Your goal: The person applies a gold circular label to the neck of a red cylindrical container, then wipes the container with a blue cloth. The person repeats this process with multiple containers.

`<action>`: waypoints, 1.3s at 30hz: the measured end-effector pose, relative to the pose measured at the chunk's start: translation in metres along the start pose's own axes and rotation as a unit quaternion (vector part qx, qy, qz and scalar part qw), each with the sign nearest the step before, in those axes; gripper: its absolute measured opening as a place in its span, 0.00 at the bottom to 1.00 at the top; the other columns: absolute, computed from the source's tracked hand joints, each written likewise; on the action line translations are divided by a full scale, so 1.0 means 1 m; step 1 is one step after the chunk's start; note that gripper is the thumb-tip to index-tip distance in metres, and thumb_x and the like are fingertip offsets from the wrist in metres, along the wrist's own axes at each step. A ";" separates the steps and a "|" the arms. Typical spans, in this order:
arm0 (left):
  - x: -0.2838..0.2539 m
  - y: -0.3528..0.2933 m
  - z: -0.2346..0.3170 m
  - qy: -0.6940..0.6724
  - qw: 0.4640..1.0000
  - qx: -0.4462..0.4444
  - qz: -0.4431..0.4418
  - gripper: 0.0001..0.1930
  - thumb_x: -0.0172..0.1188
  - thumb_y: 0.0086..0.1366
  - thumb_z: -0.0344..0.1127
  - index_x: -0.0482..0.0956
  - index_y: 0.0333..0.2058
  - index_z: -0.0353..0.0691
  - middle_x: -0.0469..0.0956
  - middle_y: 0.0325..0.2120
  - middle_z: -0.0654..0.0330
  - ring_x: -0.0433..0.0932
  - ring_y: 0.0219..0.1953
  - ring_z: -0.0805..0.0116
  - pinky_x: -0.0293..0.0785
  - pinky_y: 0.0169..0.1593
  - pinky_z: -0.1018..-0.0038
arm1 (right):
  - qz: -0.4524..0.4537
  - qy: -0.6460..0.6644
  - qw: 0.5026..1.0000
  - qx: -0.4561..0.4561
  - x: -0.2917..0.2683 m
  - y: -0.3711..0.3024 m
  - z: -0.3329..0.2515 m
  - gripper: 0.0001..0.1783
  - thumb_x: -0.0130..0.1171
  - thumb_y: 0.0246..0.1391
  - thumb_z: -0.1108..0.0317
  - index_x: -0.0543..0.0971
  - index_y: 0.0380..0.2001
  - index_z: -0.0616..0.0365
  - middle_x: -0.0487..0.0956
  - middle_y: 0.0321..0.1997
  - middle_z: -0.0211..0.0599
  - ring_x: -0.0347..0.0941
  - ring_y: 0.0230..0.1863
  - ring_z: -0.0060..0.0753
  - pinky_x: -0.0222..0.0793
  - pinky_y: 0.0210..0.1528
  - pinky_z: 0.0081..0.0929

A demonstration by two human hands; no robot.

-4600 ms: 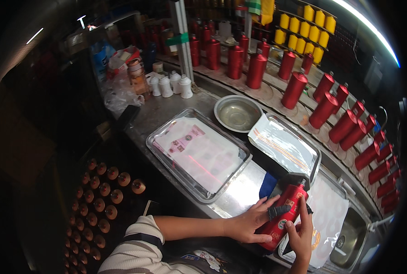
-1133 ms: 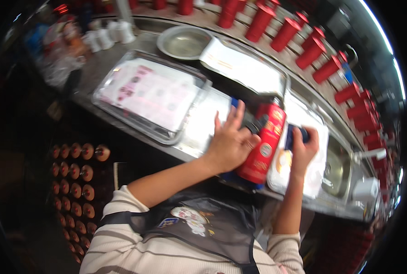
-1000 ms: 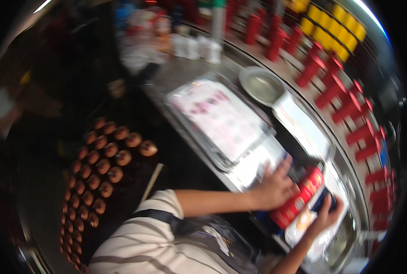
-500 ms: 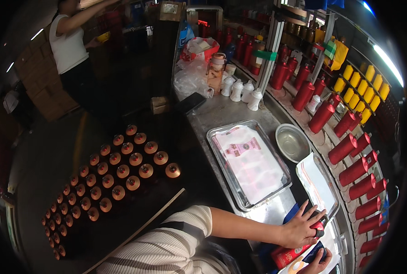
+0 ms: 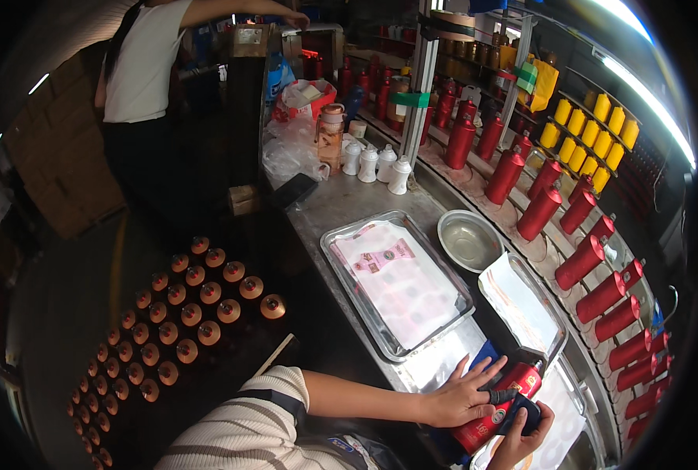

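A red bottle (image 5: pixel 531 381) with gold and white print and a dark cap lies aslant at the lower right. My left hand (image 5: pixel 460 399) reaches over its near side with fingers spread; the thumb and a dark-covered fingertip touch the bottle. In my right hand (image 5: pixel 525 442) is a small dark blue flat pad (image 5: pixel 531 413), pinched and held against the bottle's side. What lies under the bottle is partly hidden; blue material (image 5: pixel 486 352) shows beyond my left fingers.
A metal tray (image 5: pixel 329 239) lined with printed film lies ahead, beside a steel bowl (image 5: pixel 470 240). Another tray holds a white sheet (image 5: pixel 517 298). Red bottles (image 5: pixel 541 211) stand along the curved conveyor at right. Copper-topped bottles (image 5: pixel 209 332) fill the left. A person (image 5: pixel 141 78) stands far left.
My view has swung to the right. My left hand has shifted back from the cap end along the bottle, uncovering its printed top. The blue pad now presses on the bottle's side.
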State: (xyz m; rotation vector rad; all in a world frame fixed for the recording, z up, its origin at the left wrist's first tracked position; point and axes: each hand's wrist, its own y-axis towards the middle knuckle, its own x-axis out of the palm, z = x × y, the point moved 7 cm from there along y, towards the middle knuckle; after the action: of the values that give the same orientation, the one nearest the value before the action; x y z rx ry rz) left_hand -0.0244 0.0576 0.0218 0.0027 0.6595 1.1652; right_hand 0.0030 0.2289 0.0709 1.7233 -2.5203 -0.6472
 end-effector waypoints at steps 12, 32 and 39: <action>0.007 0.013 0.002 0.002 1.000 -0.008 0.025 0.24 0.47 0.75 0.51 0.77 0.59 0.42 0.36 0.76 0.46 0.44 0.75 0.36 0.33 0.70 0.36 | -0.049 -0.041 0.998 -0.001 -0.019 0.024 0.023 0.10 0.60 0.63 0.74 0.77 0.45 0.68 0.82 0.44 0.43 0.79 0.38 0.31 0.79 0.40 0.27; 0.011 0.000 -0.008 0.006 0.998 -0.055 0.037 0.24 0.44 0.76 0.53 0.79 0.40 0.37 0.36 0.75 0.43 0.48 0.74 0.36 0.33 0.70 0.35 | -0.041 -0.164 0.964 -0.204 -0.007 0.040 -0.027 0.16 0.59 0.56 0.83 0.77 0.49 0.65 0.77 0.43 0.41 0.75 0.45 0.38 0.69 0.52 0.30; 0.009 -0.013 -0.008 0.018 0.997 -0.069 0.022 0.25 0.43 0.76 0.55 0.77 0.39 0.37 0.38 0.75 0.43 0.49 0.73 0.38 0.36 0.69 0.33 | -0.099 -0.266 0.906 -0.315 0.017 0.020 -0.049 0.17 0.64 0.43 0.85 0.82 0.38 0.58 0.76 0.35 0.42 0.73 0.41 0.50 0.69 0.48 0.40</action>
State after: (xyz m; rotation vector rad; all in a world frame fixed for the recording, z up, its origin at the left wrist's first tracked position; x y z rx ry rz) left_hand -0.0151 0.0565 0.0063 -0.1217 0.6114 1.2537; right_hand -0.0090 0.2040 0.1191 1.6945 -1.9978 -1.9175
